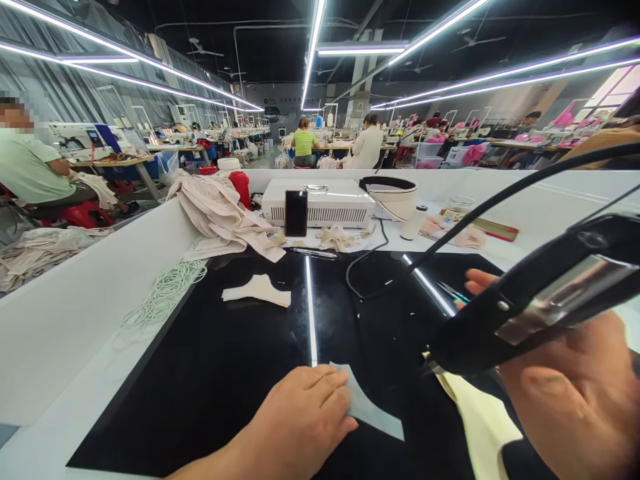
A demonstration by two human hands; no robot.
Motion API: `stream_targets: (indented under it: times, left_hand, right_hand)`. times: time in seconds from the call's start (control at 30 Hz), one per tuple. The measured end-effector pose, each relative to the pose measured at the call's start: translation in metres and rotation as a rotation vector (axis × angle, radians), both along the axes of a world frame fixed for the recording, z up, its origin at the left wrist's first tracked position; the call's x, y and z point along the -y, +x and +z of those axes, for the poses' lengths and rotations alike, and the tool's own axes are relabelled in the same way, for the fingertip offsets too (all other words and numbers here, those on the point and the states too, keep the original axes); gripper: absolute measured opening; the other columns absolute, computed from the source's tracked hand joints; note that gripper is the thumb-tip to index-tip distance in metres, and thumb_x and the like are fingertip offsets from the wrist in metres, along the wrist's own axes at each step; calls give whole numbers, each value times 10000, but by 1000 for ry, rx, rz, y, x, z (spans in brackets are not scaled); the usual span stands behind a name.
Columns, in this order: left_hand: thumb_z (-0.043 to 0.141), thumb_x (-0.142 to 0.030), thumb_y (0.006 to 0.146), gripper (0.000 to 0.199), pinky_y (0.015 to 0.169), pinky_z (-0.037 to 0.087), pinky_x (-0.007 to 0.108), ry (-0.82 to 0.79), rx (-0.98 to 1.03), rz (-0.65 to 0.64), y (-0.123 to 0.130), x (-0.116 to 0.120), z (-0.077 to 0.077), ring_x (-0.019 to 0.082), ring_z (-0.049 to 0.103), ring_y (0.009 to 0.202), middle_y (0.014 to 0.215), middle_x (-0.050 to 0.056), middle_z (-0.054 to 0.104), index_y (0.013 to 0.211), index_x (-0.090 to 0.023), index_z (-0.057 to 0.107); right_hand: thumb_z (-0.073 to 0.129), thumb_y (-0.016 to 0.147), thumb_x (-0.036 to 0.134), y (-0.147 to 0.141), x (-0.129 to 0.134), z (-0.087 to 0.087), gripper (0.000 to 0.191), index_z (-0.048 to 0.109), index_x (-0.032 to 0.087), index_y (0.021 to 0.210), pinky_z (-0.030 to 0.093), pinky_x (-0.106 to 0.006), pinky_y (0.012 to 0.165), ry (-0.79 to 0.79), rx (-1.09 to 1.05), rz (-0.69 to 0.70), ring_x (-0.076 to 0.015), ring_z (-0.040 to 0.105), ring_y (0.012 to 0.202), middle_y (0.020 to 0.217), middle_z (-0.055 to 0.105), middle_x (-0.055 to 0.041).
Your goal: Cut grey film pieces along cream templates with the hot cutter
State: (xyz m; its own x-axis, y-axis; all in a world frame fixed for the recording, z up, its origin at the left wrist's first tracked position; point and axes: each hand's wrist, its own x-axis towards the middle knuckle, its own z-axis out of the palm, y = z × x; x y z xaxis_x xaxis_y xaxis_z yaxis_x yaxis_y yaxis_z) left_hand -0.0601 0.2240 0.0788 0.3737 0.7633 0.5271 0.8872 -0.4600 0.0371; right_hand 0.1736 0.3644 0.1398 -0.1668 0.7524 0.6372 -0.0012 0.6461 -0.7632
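My left hand (313, 417) is closed, its fingers together and pressed onto a thin grey-blue curved piece (375, 407) on the black mat (200, 373). Part of that piece is hidden under the fingers. In my right hand (580, 387) is a black corded hand tool (520, 307) with a small metal tip pointing down and left. Below the tool lies a pale yellow strip of fabric (483, 420), partly covered by the hand. A cream fabric cutout (257, 290) rests apart on the left half of the mat.
Behind the mat stand a white vented box (330, 203) and a phone (296, 213) propped upright. Beige fabric (225, 207) and pale green cord (170, 287) lie left. The tool's black cable (480, 193) arches across the right. Tweezers (453, 291) lie near my right fingers.
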Motion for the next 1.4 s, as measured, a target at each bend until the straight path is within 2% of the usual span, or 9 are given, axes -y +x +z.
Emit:
stream_targets:
  times: [0.07, 0.1, 0.17, 0.27, 0.37, 0.47, 0.8, 1.07, 1.4]
  left_hand:
    - [286, -322, 1144, 401, 933, 601, 312, -8, -23, -12, 0, 0, -2, 183, 696, 1129, 1185, 41, 741, 1111, -132, 637]
    - [294, -315, 1141, 390, 936, 600, 316, -12, -32, -19, 0, 0, -3, 187, 693, 1136, 1192, 47, 738, 1116, -126, 634]
    - [319, -302, 1135, 359, 956, 592, 319, -30, -38, -30, 0, 0, -5, 191, 682, 1157, 1213, 60, 728, 1135, -119, 629]
    - [360, -292, 1127, 322, 954, 586, 313, -27, -29, -37, 0, 0, -6, 190, 675, 1160, 1216, 64, 723, 1143, -114, 627]
    - [366, -297, 1127, 322, 919, 583, 303, -21, 6, -31, 0, 0, -6, 188, 677, 1142, 1211, 58, 724, 1094, -122, 635]
    - [387, -296, 1120, 303, 873, 584, 304, -21, 24, -26, -1, -1, -6, 189, 675, 1134, 1220, 53, 722, 1069, -130, 635]
    - [409, -330, 1117, 327, 819, 572, 289, 66, 47, 5, 6, -3, -9, 178, 689, 1093, 1173, 48, 744, 1046, -128, 655]
    - [368, -320, 1126, 362, 792, 572, 294, 69, 36, 7, 5, -3, -7, 180, 701, 1062, 1158, 50, 749, 1029, -119, 653]
    - [385, -316, 1122, 334, 842, 569, 300, 37, 19, 10, 3, -1, -7, 177, 690, 1110, 1202, 43, 742, 1053, -128, 652]
  right_hand:
    - [785, 808, 596, -14, -2, 11, 609, 635, 338, 1339, 630, -579, 710, -131, -60, 60, -436, 746, 954, 1132, 741, -196]
    - [812, 795, 564, -21, -1, 16, 591, 652, 322, 1309, 624, -548, 650, -164, -89, 70, -381, 756, 789, 993, 755, -161]
    - [833, 791, 513, -33, 0, 22, 555, 652, 313, 1277, 599, -456, 586, -184, -124, 115, -281, 706, 651, 883, 724, -81]
    - [827, 823, 452, -52, 6, 22, 531, 605, 313, 1285, 574, -387, 588, -165, -137, 258, -227, 669, 674, 897, 688, -30]
    - [793, 877, 397, -75, 13, 15, 420, 588, 286, 1226, 571, -359, 561, -138, -256, 389, -199, 645, 671, 882, 657, -13]
    - [769, 903, 372, -93, 18, 8, 385, 566, 278, 1217, 567, -340, 546, -133, -328, 448, -182, 625, 669, 876, 639, -3]
    - [757, 909, 380, -104, 16, -2, 367, 578, 293, 1217, 554, -349, 554, -137, -333, 416, -188, 611, 669, 870, 618, 3]
    - [770, 899, 372, -103, 17, 0, 374, 590, 281, 1212, 549, -344, 536, -144, -363, 403, -186, 607, 667, 859, 628, -3]
    - [738, 919, 374, -107, 18, 0, 348, 540, 273, 1187, 550, -316, 513, -172, -345, 365, -169, 623, 619, 831, 635, 18]
